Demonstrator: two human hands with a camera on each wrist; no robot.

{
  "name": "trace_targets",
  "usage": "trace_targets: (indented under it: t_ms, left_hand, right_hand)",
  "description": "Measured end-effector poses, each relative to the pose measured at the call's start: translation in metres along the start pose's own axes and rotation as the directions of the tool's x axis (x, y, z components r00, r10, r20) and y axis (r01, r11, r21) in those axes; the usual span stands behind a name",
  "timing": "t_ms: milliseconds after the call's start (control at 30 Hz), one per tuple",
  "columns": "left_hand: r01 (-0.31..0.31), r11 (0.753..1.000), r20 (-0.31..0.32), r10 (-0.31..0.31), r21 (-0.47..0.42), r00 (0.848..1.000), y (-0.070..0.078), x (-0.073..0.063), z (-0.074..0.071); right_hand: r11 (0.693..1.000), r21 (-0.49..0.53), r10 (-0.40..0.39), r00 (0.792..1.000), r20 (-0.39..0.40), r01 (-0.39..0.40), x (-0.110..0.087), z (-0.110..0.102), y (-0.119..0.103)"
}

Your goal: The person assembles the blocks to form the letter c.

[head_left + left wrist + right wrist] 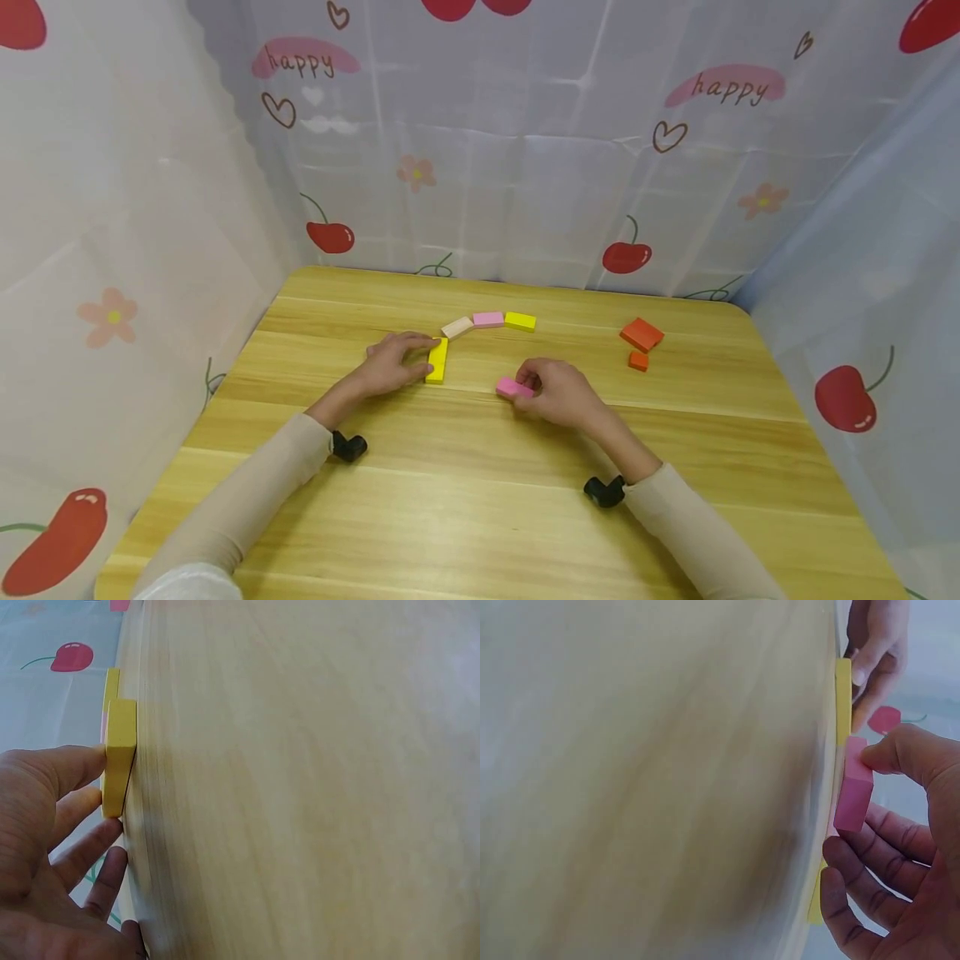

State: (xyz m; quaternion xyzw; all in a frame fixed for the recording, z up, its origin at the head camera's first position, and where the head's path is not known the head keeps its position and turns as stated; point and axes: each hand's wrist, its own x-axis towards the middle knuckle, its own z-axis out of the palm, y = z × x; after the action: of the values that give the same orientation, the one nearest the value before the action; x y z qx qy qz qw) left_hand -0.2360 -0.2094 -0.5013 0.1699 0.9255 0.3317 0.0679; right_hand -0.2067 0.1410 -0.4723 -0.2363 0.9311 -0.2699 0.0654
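Observation:
In the head view, my left hand lies at the left side of a yellow block, which stretches away from me on the table. Thumb and index fingertip touch that same long side in the left wrist view; the other fingers are spread loosely. To the right, my right hand pinches a pink block between thumb and fingers. This block shows close over the wood in the right wrist view. Beyond the hands, a beige block, another pink block and another yellow block form a curved row.
At the right back lie a larger orange piece and a small orange block. The wooden table has curtains with cherry prints along its back and sides. A black wrist device sits under each forearm.

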Motion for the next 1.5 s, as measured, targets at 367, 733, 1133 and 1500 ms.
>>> trace_targets:
  t_ms: [367, 733, 1133, 1500]
  left_hand:
    - [-0.009, 1.000, 0.000, 0.009, -0.007, 1.000, 0.001, 0.000, 0.001]
    - [-0.002, 1.000, -0.001, 0.002, -0.010, 1.000, 0.001, -0.001, 0.002]
    - [-0.012, 1.000, -0.009, 0.012, -0.016, 1.000, 0.003, -0.001, -0.002]
    - [-0.008, 1.000, -0.009, 0.008, -0.005, 1.000, 0.002, 0.000, -0.002]
  right_hand:
    - [0.998, -0.052, -0.023, 0.999, 0.029, 0.025, 0.009, 0.012, -0.016]
    - [0.997, -0.046, -0.059, 0.998, 0.030, 0.060, 0.017, 0.023, -0.045]
    - [0.996, -0.048, -0.075, 0.997, 0.030, 0.076, 0.031, 0.036, -0.062]
    - [0.992, -0.090, -0.081, 0.996, 0.028, 0.084, 0.037, 0.047, -0.071]
